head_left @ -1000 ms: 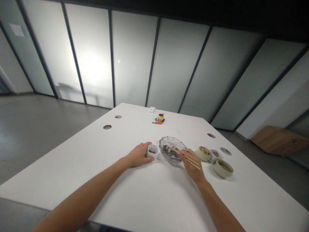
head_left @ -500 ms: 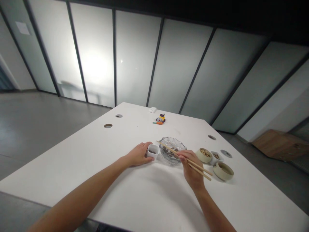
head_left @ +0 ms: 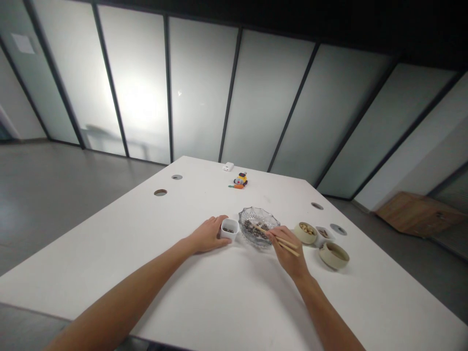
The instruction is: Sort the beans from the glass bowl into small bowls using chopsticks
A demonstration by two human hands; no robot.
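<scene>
My left hand (head_left: pixel 209 236) is wrapped round the side of a small white square cup (head_left: pixel 230 236), which stands on the table with a few dark bits inside. In my right hand (head_left: pixel 289 251) is a pair of wooden chopsticks (head_left: pixel 287 245). Their tips reach down into a clear scalloped glass bowl (head_left: pixel 259 214), among small dark pieces (head_left: pixel 252 227) too small to name. The bowl stands just right of the white cup. Whether the tips pinch a piece, I cannot tell.
Right of my right hand are a cream bowl of pale nut-like pieces (head_left: pixel 306 233), a white dish (head_left: pixel 324 234) and another cream bowl (head_left: pixel 334 256). Farther back lie a toy car (head_left: pixel 241 179), a carrot-shaped item (head_left: pixel 238 186) and a white box (head_left: pixel 228 166). Holes pierce the white table (head_left: pixel 175 292).
The chopstick tips have gone from above the glass bowl's left rim, near the white cup, down into the bowl. My left hand still holds the cup. The view has shifted slightly.
</scene>
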